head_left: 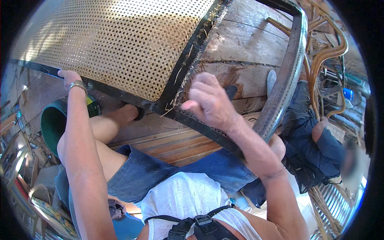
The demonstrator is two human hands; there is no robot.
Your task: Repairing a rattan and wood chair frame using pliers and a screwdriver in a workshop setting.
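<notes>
A dark wooden chair frame (216, 135) lies across my knees, with a woven cane panel (132, 44) filling its left section. My left hand (71, 79), with a watch on its wrist, grips the frame's near rail at the left. Over the panel's near right corner, my right hand (211, 100) is raised with fingers curled and thumb toward the left. Whatever it holds, if anything, is hidden. Loose cane ends (173, 105) stick out along the crossbar (191, 50) beside it. The frame's right section has no weave, and its curved end rail (286, 76) shows small holes.
A green bucket (52, 128) stands by my left leg. Wooden floorboards (244, 42) show through the frame. At the right sits another person in dark clothes (308, 140), near bent brown wooden chair parts (324, 52) and a blue container (348, 94). Woven pieces (46, 200) lie at lower left.
</notes>
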